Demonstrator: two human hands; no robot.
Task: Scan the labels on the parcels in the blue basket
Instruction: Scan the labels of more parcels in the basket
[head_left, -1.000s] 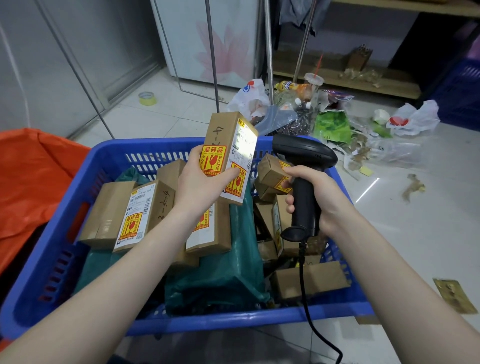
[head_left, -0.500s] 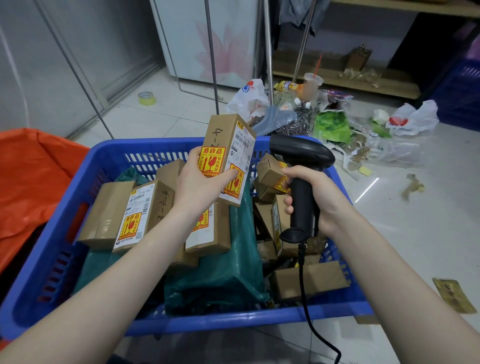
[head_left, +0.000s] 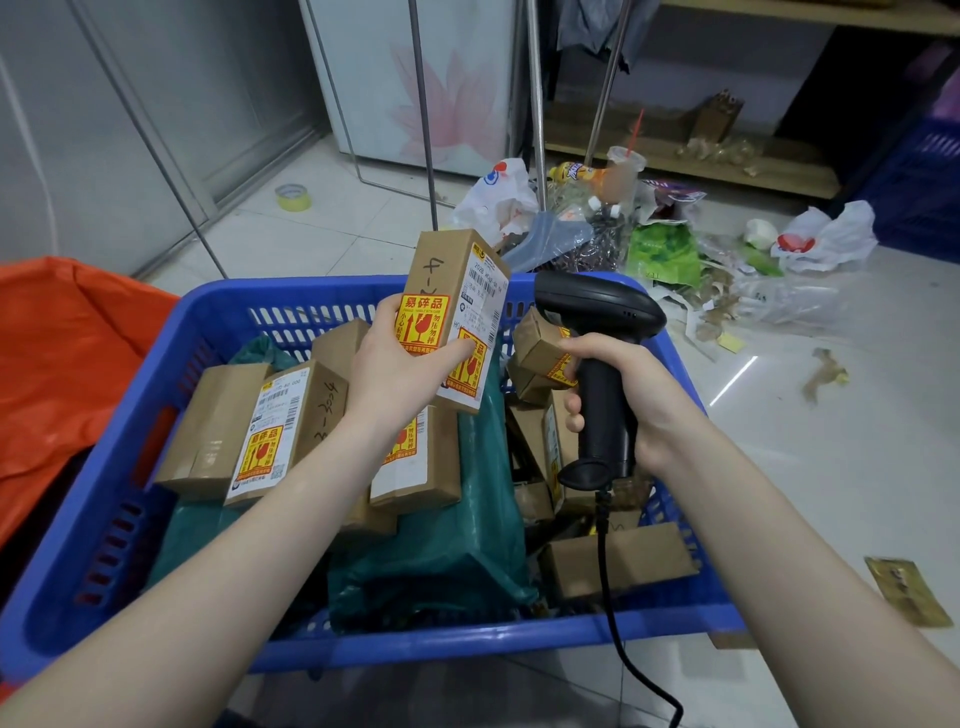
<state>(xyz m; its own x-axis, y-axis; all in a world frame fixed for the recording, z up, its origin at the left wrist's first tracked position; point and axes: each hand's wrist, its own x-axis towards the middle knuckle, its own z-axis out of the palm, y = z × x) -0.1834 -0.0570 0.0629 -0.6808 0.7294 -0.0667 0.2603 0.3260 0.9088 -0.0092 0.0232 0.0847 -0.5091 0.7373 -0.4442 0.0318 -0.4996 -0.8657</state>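
Left hand (head_left: 402, 371) is up over the blue basket (head_left: 218, 306), fingers and thumb clamped around the lower half of a tall cardboard parcel (head_left: 454, 312), holding it upright and tilted a touch to the right. Its white shipping label (head_left: 480, 306) faces right, toward the black barcode scanner (head_left: 602, 364), with yellow-and-red fragile stickers on the front and on the label side. Right hand (head_left: 631, 395) is wrapped tight round the scanner's grip, head of the scanner pointing left at the parcel, just beside it, black cable (head_left: 610, 587) dropping down over the basket's near rim. Down in the basket, more cardboard boxes: a labelled box (head_left: 275, 436) lying to the left, a plain box (head_left: 210, 431) beside it, a small box (head_left: 540, 348) tucked right behind the scanner, and a dark green mailer bag (head_left: 441, 551) in the middle. Orange sack (head_left: 62, 364) sits left of the basket; loose litter (head_left: 649, 244) is scattered on the tiled floor beyond.
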